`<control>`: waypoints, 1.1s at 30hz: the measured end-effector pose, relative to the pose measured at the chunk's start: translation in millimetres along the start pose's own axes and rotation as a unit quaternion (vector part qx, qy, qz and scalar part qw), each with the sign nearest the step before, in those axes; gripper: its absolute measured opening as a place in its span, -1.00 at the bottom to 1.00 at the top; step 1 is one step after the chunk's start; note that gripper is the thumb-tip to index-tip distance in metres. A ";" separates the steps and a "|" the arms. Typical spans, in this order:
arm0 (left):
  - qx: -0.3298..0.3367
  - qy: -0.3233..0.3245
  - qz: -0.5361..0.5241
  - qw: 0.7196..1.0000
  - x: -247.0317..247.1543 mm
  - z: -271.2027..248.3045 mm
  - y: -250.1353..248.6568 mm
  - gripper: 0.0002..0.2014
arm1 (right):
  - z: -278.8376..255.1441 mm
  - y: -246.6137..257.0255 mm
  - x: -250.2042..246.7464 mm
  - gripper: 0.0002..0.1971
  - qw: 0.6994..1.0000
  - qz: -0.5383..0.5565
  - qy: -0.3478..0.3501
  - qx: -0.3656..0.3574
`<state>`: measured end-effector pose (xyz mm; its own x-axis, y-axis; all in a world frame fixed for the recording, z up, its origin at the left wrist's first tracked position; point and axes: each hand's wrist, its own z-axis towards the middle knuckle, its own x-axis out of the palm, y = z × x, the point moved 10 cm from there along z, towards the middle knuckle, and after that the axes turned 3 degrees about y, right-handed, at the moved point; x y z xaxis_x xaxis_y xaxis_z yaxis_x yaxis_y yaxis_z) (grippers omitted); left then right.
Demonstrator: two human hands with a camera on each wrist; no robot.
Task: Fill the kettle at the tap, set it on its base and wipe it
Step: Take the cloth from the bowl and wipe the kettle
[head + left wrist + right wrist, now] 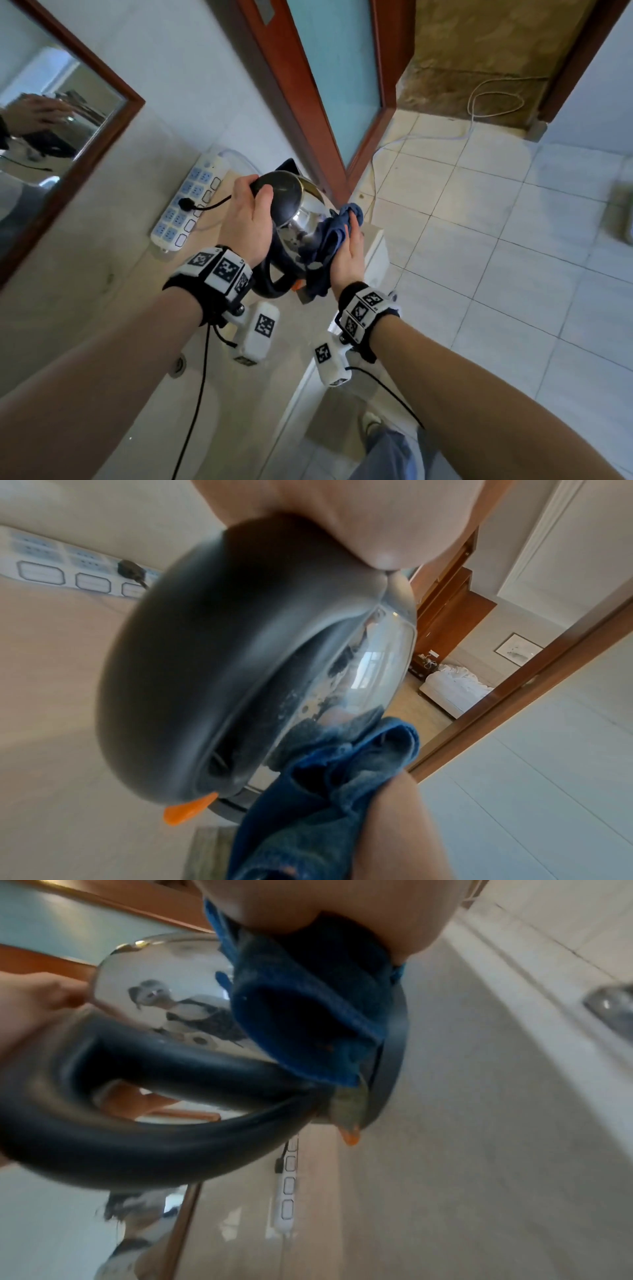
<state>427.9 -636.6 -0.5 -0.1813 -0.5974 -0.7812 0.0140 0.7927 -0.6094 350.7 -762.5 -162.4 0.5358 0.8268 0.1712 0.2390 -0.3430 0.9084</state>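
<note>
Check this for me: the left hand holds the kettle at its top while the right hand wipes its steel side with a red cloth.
One thing is wrong: the cloth is blue, not red, as the head view shows. The left hand holds the kettle at its top while the right hand wipes its steel side with a blue cloth.

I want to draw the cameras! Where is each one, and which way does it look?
Head: on the head, facing down at the kettle; left hand, right hand and forearms show.
Left wrist: by the left wrist, facing along the hand at the kettle's black top; fingertips show.
Right wrist: by the right wrist, facing the kettle's handle; its palm shows.
Both wrist views share the blue cloth.
</note>
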 end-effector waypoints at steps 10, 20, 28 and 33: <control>0.032 -0.018 0.011 0.999 -2.0 3.7 2.3 -0.63 | -4.8 124.7 35.2 -0.64 0.973 -0.062 0.091 -0.203; 0.044 0.000 -0.029 0.999 -0.7 2.8 2.3 -0.65 | 64.3 97.5 41.8 -0.68 0.978 -0.050 0.202 -0.025; 0.041 0.003 -0.028 0.999 2.8 8.7 11.5 -0.55 | 84.4 78.3 36.0 -0.74 0.926 -0.257 0.275 -0.029; 0.036 -0.001 -0.046 0.998 1.6 8.5 14.3 -0.49 | 84.2 112.5 65.9 -0.69 0.937 -0.136 0.314 -0.071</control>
<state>436.2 -627.3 -11.6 -0.1833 -0.6682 -0.7210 0.0682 0.7230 -0.6874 481.1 -784.1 -81.0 -0.1227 0.9895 0.0761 0.1639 -0.0554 0.9849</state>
